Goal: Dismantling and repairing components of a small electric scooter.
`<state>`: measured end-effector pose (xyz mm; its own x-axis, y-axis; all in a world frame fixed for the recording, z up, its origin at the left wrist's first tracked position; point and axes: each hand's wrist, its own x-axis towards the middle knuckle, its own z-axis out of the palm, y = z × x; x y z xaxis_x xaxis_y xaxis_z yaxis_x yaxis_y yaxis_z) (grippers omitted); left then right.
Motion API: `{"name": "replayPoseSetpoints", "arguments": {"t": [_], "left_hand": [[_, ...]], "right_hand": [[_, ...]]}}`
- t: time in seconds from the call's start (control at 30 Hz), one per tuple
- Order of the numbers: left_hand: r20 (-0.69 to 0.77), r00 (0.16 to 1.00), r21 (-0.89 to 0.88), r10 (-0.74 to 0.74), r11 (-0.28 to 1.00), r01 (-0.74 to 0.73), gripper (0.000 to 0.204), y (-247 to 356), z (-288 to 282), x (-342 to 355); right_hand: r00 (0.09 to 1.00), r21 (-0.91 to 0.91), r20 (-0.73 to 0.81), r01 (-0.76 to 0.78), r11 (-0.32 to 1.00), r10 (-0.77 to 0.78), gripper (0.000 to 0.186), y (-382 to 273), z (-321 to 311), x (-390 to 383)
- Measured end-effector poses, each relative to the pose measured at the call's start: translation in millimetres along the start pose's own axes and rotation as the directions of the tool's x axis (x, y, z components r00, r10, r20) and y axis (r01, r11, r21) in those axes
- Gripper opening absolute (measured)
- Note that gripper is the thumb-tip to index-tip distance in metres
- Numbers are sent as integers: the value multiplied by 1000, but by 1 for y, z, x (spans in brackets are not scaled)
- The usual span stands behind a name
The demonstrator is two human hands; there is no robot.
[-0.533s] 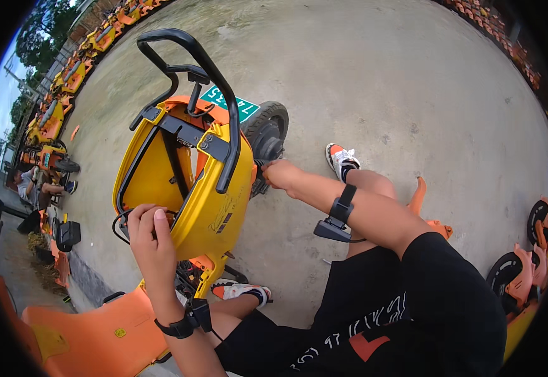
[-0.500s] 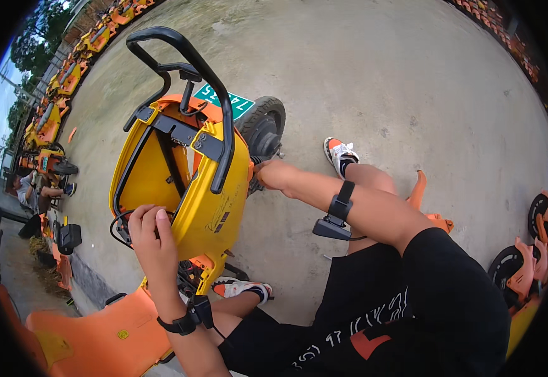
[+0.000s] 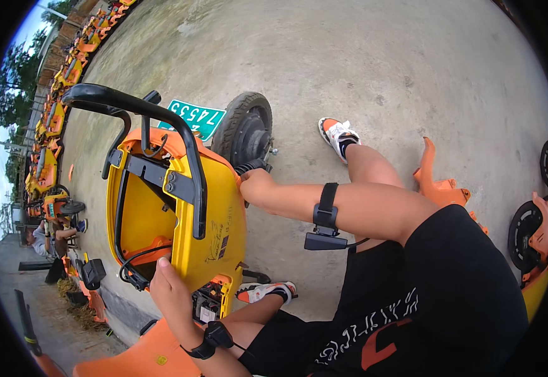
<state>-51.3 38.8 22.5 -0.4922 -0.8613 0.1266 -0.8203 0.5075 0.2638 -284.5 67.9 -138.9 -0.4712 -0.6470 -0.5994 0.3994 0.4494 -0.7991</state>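
A scooter's yellow rear body shell stands in front of me, its top uncovered and its hollow showing. A bent black tubular grab rail is bolted across it. My left hand is closed at the shell's near left corner, thumb up, by a black cable; what its fingers hold is hidden. My right hand is closed at the shell's right side, beside the black spring shock absorber. Its fingertips are out of sight. The rear wheel and a green number plate are beyond.
An orange scooter panel is at lower left. A loose orange part lies on the concrete right of my leg. More scooter parts stand far right. At left are a row of scooters and another person.
My view has shifted, and the grab rail appears lower and further left. My left hand has turned, its thumb now up and its fingers less visible. The right hand stays at the shell's side.
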Motion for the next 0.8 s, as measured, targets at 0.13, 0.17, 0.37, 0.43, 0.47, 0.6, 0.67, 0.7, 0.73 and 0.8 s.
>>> {"name": "replayPoseSetpoints", "arguments": {"t": [0.13,0.17,0.37,0.43,0.47,0.6,0.67,0.7,0.73,0.8], "left_hand": [[-28,999,-38,17,999,-18,55,6,4,1],[-14,1000,-12,7,1000,-8,54,9,4,1],[-52,998,-4,-18,1000,18,53,12,2,1],[-57,998,34,-29,999,31,52,10,2,2],[-78,996,31,-41,999,44,52,7,3,2],[-32,998,74,48,996,-46,44,10,-7,-2],[-29,997,101,75,992,-71,42,8,-7,-3],[-42,994,96,97,991,-92,41,7,-6,-4],[-52,991,94,121,989,-115,41,6,-7,-5],[-48,988,99,149,985,-144,40,4,-6,-4]], "right_hand": [[997,111,-31,77,991,-74,22,10,-8,-6],[997,155,-40,68,986,-62,21,11,-9,-4],[999,240,-21,45,970,-41,22,6,-7,-7],[996,180,-47,88,980,-81,22,14,-3,6],[995,169,-33,103,980,-98,22,17,-2,10],[994,251,101,-74,965,50,24,7,-4,1],[990,225,129,-88,970,59,28,6,-10,1],[988,256,129,-113,960,82,32,1,-12,-4],[986,288,130,-141,947,107,37,-4,-13,-11],[991,299,68,-130,945,115,40,-2,-13,-10]]}}
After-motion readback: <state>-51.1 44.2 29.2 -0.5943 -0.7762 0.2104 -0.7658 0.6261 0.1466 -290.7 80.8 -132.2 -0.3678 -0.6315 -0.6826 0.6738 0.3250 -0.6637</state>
